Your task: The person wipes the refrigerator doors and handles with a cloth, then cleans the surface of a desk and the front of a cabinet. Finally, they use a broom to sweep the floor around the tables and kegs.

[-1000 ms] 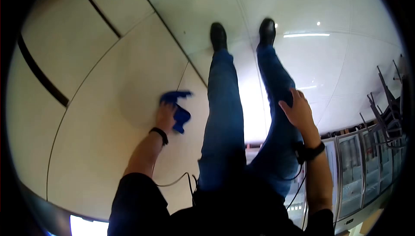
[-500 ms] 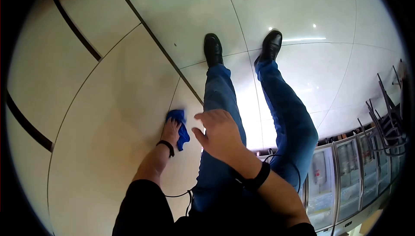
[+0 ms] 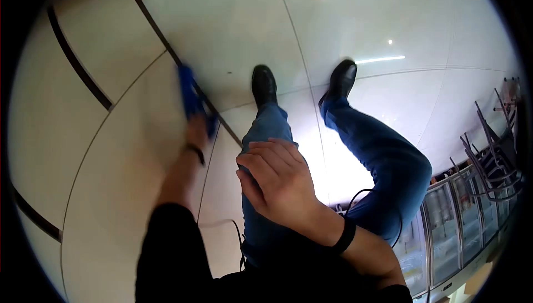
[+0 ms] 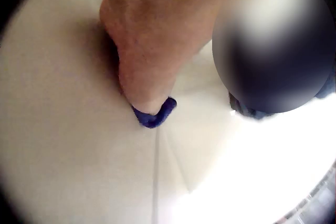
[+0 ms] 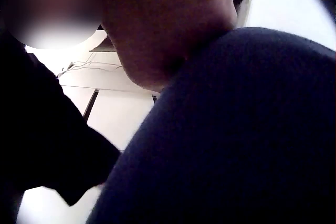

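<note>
A blue cloth (image 3: 190, 92) lies against the pale panelled surface (image 3: 127, 164) beside its dark edge strip. My left hand (image 3: 197, 129) presses on the cloth's lower part; motion blurs the fingers. In the left wrist view, a curled bit of cloth (image 4: 153, 120) shows past the left hand (image 4: 152, 56), whose fingers are mostly hidden. The right hand (image 3: 280, 183) rests on the left knee, fingers together and loosely bent, holding nothing. The right wrist view has the right hand (image 5: 170, 29) against the dark trouser leg (image 5: 236, 129).
Black shoes (image 3: 264, 85) stand on the glossy tiled floor (image 3: 388, 97). Glass-doored cabinets (image 3: 444, 225) line the lower right, with stacked chairs (image 3: 488, 158) above them. A thin cable (image 3: 237, 228) hangs near the left side, and another loops over the right thigh.
The left hand and cloth have moved up along the panel toward the dark strip. From the right thigh, the right hand has crossed to the left knee. The head view has shifted.
</note>
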Tool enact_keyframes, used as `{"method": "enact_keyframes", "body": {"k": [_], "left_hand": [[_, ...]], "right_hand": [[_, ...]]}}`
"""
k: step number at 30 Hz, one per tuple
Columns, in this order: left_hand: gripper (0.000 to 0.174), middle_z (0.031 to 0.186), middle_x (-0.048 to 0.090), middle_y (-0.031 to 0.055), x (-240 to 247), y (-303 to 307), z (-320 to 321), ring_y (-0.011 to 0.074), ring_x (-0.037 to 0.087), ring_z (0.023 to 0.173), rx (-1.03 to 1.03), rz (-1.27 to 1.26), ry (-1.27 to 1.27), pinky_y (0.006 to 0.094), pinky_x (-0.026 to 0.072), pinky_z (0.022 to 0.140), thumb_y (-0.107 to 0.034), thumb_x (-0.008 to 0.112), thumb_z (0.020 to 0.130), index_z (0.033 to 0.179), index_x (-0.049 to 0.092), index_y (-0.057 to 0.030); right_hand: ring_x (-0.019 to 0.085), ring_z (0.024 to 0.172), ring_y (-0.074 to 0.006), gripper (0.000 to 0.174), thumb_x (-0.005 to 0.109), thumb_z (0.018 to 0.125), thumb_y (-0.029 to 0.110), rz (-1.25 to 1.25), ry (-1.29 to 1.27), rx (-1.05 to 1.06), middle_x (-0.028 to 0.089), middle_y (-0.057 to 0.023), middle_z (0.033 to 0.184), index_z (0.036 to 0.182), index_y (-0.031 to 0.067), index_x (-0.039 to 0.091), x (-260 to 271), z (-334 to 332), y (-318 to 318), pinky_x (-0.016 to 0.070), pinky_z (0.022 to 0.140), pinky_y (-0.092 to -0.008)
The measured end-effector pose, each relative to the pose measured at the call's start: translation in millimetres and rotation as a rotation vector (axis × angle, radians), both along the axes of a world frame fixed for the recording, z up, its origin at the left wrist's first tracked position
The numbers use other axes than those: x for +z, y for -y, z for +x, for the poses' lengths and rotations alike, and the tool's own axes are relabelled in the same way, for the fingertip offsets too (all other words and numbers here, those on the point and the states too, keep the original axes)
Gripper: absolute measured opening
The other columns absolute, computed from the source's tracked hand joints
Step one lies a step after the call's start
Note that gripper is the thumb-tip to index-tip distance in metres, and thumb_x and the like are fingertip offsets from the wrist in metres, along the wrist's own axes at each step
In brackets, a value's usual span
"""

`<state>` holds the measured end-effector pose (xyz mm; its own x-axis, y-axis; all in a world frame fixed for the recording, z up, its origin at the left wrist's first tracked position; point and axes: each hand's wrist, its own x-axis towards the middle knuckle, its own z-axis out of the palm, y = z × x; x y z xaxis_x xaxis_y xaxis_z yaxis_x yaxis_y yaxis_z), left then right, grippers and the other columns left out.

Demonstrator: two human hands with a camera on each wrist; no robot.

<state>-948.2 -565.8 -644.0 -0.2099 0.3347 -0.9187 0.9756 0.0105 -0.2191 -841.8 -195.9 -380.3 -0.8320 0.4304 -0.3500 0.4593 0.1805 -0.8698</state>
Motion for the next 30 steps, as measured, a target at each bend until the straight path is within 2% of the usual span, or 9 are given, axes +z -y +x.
{"method": "enact_keyframes", "body": {"k": [1, 3, 6, 11, 15, 18, 19, 23, 30], "left_hand": [[0.055, 0.144, 0.038, 0.0113, 28.7, -10.2, 35.1, 0.0264, 0.029, 0.136, 0.895, 0.163, 0.076, 0.052, 0.0149, 0.112, -0.032, 0.042, 0.092, 0.142, 0.035, -0.0104], [0.046, 0.141, 0.042, 0.007, 44.6, 12.7, 70.3, 0.021, 0.032, 0.134, 0.035, -0.311, 0.425, 0.0496, 0.0124, 0.113, -0.03, 0.042, 0.092, 0.136, 0.045, -0.0208], [0.033, 0.125, 0.054, 0.0146, 32.2, -10.0, 19.6, 0.0289, 0.047, 0.119, 0.413, 0.017, 0.355, 0.0436, 0.022, 0.112, -0.017, 0.054, 0.081, 0.111, 0.064, -0.0098], [0.051, 0.149, 0.03, 0.0094, 20.7, -161.2, -128.2, 0.0217, 0.024, 0.139, -0.065, -0.037, -0.154, 0.0453, 0.0094, 0.114, -0.028, 0.037, 0.094, 0.142, 0.035, -0.0109], [0.051, 0.151, 0.026, 0.0108, -40.2, -54.8, -57.6, 0.028, 0.018, 0.141, -0.216, -0.021, -0.226, 0.0481, 0.0081, 0.115, -0.027, 0.034, 0.095, 0.143, 0.033, -0.0101], [0.047, 0.149, 0.029, 0.0115, -4.4, -9.1, 45.0, 0.0301, 0.021, 0.14, 0.748, -0.046, 0.17, 0.0439, 0.0139, 0.115, -0.022, 0.032, 0.096, 0.14, 0.036, -0.0063], [0.047, 0.142, 0.04, 0.0101, -32.8, 87.0, 81.6, 0.0302, 0.03, 0.135, 0.102, 0.099, 0.319, 0.0449, 0.0108, 0.115, -0.021, 0.049, 0.089, 0.135, 0.047, -0.0141], [0.043, 0.138, 0.044, 0.0129, -15.7, 3.8, 26.6, 0.0223, 0.034, 0.133, 0.652, -0.21, 0.208, 0.0373, 0.0196, 0.113, -0.018, 0.034, 0.096, 0.136, 0.041, -0.0041], [0.047, 0.149, 0.029, 0.0106, 21.0, -154.7, -133.5, 0.0248, 0.022, 0.139, -0.155, 0.018, -0.281, 0.0446, 0.0106, 0.115, -0.016, 0.028, 0.095, 0.141, 0.035, -0.0073]], "right_hand": [[0.063, 0.09, -0.0288, 0.017, 0.067, 0.073, 0.005, 0.056, -0.016, -0.023, 0.063, -0.0105, 0.085, 0.089, 0.0039, 0.061, -5.7, -2.8, -4.9, 0.0473, 0.084, -0.0407], [0.062, 0.092, -0.0277, 0.015, 0.066, 0.074, 0.006, 0.121, -0.041, 0.002, 0.063, -0.0103, 0.087, 0.088, 0.0032, 0.061, -17.0, -2.0, -14.2, 0.0457, 0.086, -0.0396], [0.06, 0.095, -0.026, 0.012, 0.065, 0.076, 0.006, 0.161, -0.079, 0.022, 0.062, -0.0097, 0.088, 0.087, 0.0029, 0.061, -27.2, -9.2, -20.8, 0.0442, 0.087, -0.0379], [0.061, 0.093, -0.0253, 0.012, 0.065, 0.074, 0.005, 0.139, -0.136, 0.04, 0.062, -0.0087, 0.087, 0.085, 0.0039, 0.061, -33.6, -18.2, -17.5, 0.0444, 0.085, -0.0361], [0.061, 0.092, -0.0257, 0.013, 0.066, 0.073, 0.004, 0.183, -0.159, 0.031, 0.062, -0.0087, 0.086, 0.085, 0.004, 0.061, -42.3, -21.9, -25.9, 0.0447, 0.083, -0.0358], [0.061, 0.091, -0.0257, 0.014, 0.066, 0.071, 0.002, 0.206, -0.156, -0.018, 0.062, -0.0087, 0.085, 0.083, 0.0042, 0.06, -53.2, -25.1, -39.4, 0.0449, 0.082, -0.0356], [0.061, 0.09, -0.0255, 0.014, 0.066, 0.071, 0.002, 0.214, -0.156, -0.027, 0.062, -0.0087, 0.084, 0.083, 0.0044, 0.06, -56.6, -25.3, -40.4, 0.045, 0.081, -0.0354], [0.061, 0.086, -0.025, 0.014, 0.066, 0.07, 0.002, 0.238, -0.174, -0.026, 0.061, -0.0087, 0.084, 0.082, 0.0046, 0.059, -59.0, -27.4, -39.5, 0.0454, 0.08, -0.0351], [0.063, 0.084, -0.0267, 0.016, 0.067, 0.069, -0.001, 0.226, -0.215, -0.003, 0.063, -0.0079, 0.081, 0.082, 0.0038, 0.059, -51.4, -22.6, -36.2, 0.0458, 0.074, -0.0355]]}}
